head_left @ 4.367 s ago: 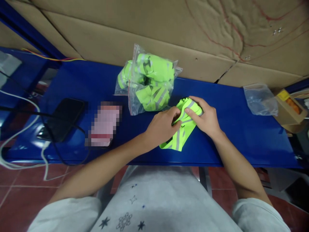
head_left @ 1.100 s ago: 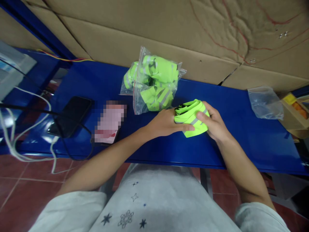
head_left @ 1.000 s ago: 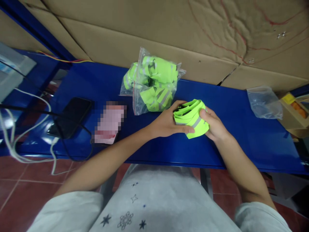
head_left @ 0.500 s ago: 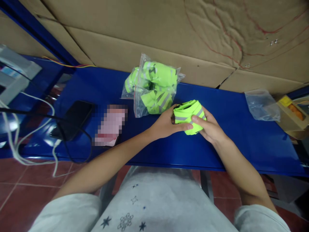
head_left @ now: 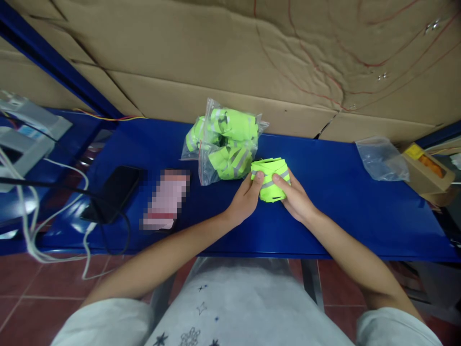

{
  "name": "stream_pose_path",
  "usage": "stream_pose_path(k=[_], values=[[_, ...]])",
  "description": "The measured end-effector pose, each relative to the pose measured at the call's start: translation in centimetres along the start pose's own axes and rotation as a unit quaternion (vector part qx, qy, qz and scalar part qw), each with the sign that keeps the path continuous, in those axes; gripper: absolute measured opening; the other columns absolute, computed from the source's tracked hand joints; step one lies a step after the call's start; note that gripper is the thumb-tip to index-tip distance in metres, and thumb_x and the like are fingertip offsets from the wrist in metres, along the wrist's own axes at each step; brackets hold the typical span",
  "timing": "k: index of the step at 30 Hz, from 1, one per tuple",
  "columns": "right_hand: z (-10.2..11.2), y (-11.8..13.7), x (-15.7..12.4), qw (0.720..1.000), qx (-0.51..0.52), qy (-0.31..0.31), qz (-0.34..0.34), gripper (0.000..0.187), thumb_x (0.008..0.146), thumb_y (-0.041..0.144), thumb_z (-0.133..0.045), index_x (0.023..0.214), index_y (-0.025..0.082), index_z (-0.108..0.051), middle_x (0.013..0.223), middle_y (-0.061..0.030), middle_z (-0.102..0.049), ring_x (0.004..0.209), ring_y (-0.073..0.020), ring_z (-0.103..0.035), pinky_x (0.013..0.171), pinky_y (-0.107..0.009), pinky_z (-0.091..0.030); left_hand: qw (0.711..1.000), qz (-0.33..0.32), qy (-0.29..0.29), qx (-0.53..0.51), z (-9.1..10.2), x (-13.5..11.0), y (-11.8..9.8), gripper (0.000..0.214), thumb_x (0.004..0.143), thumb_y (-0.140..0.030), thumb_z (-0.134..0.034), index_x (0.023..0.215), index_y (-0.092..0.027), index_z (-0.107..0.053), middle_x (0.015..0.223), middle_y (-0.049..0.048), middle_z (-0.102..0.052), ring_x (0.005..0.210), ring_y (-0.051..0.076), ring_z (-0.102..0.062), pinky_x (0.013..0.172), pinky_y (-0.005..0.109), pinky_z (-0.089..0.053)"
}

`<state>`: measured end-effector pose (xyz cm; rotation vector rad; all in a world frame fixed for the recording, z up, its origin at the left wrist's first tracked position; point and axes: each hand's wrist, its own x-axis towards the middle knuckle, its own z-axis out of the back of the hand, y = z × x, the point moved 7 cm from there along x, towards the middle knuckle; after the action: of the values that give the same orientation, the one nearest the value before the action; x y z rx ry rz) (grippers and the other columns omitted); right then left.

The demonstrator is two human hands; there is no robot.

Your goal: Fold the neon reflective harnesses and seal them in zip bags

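A folded bundle of neon-yellow reflective strap (head_left: 271, 181) with grey stripes is held above the blue table. My left hand (head_left: 247, 199) grips its left side, thumb on the front face. On its right side my right hand (head_left: 296, 194) is closed, its thumb also pressed on the front. The fingers behind the bundle are mostly hidden. Just behind and to the left lie clear zip bags (head_left: 230, 139) filled with similar neon-yellow straps, close to my left hand.
To the left lie a phone with a blurred screen (head_left: 166, 199) and a black phone (head_left: 117, 192) among white cables (head_left: 34, 230). An empty clear bag (head_left: 382, 158) and a small cardboard box (head_left: 427, 168) sit at the right. Behind the blue table (head_left: 345, 192) stands a cardboard wall (head_left: 201, 43).
The bundle has been turned so that its striped face points more toward me, and both thumbs now press on its front. The camera view has shifted slightly.
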<state>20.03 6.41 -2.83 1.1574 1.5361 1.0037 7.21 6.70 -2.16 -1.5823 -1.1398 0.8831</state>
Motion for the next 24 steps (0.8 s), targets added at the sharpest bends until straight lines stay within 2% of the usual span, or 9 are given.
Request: stream_pose_path(k=[4,7,13,16,18,20,21,22,24], values=[[0.4,0.4,-0.2,0.993,-0.081,-0.042,0.074,0.052,0.084,0.054,-0.080,0.123,0.024,-0.066,0.123,-0.0061,-0.075,0.106,-0.0246,-0.072,0.094,-0.039,-0.060,1.000,0.000,0.000,0.019,0.2,0.1,0.1,0.065,0.099,-0.070,-0.045,0.138,-0.020,-0.059,0.148,0.0112,-0.061,0.144,0.026,-0.052,0.120,0.038,-0.044],[0.6,0.9,-0.6,0.988,-0.077,-0.076,0.112,0.054,0.083,0.053,-0.081,0.124,0.024,-0.063,0.123,-0.0060,-0.074,0.107,-0.0237,-0.071,0.093,-0.037,-0.060,0.999,0.001,-0.020,0.031,0.5,0.1,0.1,0.064,0.099,-0.072,-0.041,0.136,-0.023,-0.060,0.147,0.0091,-0.062,0.145,0.025,-0.051,0.120,0.039,-0.044],[-0.5,0.3,-1.8,0.983,-0.090,-0.120,0.107,0.057,0.078,0.057,-0.082,0.117,0.026,-0.054,0.118,-0.0062,-0.073,0.106,-0.0235,-0.070,0.091,-0.037,-0.060,0.997,-0.014,-0.052,0.049,0.4,-0.7,-0.1,0.065,0.097,-0.075,-0.044,0.134,-0.024,-0.057,0.140,0.0099,-0.065,0.135,0.025,-0.058,0.115,0.037,-0.047],[-0.9,0.7,-1.8,0.983,-0.124,-0.094,0.101,0.061,0.072,0.056,-0.087,0.111,0.028,-0.049,0.110,-0.0039,-0.073,0.098,-0.0228,-0.070,0.084,-0.037,-0.060,0.996,-0.022,-0.071,0.057,0.6,-0.8,-0.4,0.057,0.097,-0.070,-0.050,0.122,-0.020,-0.061,0.127,0.0102,-0.069,0.124,0.024,-0.063,0.108,0.034,-0.050],[-0.7,2.0,-1.2,0.972,-0.205,-0.028,0.114,0.053,0.079,0.058,-0.081,0.110,0.027,-0.052,0.108,-0.0044,-0.073,0.096,-0.0235,-0.070,0.083,-0.038,-0.059,0.995,-0.029,-0.082,0.044,1.0,-0.7,-0.7,0.051,0.097,-0.067,-0.053,0.116,-0.020,-0.063,0.121,0.0089,-0.070,0.117,0.023,-0.064,0.103,0.033,-0.052],[0.8,4.4,-0.2,0.926,-0.339,0.039,0.162,0.040,0.093,0.061,-0.063,0.112,0.025,-0.060,0.111,-0.0076,-0.074,0.100,-0.0259,-0.069,0.090,-0.043,-0.057,0.994,-0.038,-0.096,0.036,1.6,-0.3,-0.9,0.048,0.097,-0.065,-0.055,0.115,-0.021,-0.064,0.121,0.0076,-0.070,0.116,0.022,-0.064,0.101,0.033,-0.052],[2.2,5.8,0.2,0.881,-0.423,0.051,0.206,0.039,0.098,0.058,-0.056,0.116,0.025,-0.063,0.120,-0.0097,-0.072,0.111,-0.0281,-0.067,0.099,-0.046,-0.052,0.994,-0.039,-0.098,0.036,1.9,-0.1,-0.9,0.048,0.097,-0.065,-0.055,0.115,-0.022,-0.065,0.122,0.0072,-0.070,0.117,0.022,-0.064,0.101,0.033,-0.052],[4.7,7.6,0.7,0.830,-0.496,-0.008,0.255,0.040,0.099,0.057,-0.054,0.121,0.025,-0.065,0.129,-0.0120,-0.069,0.123,-0.0307,-0.062,0.109,-0.050,-0.045,0.994,-0.035,-0.094,0.038,2.0,0.1,-0.9,0.048,0.096,-0.065,-0.057,0.115,-0.022,-0.066,0.121,0.0069,-0.070,0.117,0.022,-0.064,0.100,0.032,-0.052],[11.6,10.6,1.4,0.733,-0.580,-0.206,0.290,0.048,0.102,0.053,-0.050,0.136,0.020,-0.061,0.141,-0.0195,-0.062,0.136,-0.0342,-0.052,0.117,-0.053,-0.034,0.996,-0.011,-0.073,0.040,2.0,0.4,-0.5,0.048,0.094,-0.065,-0.059,0.113,-0.021,-0.068,0.117,0.0070,-0.071,0.113,0.022,-0.065,0.094,0.031,-0.053]])
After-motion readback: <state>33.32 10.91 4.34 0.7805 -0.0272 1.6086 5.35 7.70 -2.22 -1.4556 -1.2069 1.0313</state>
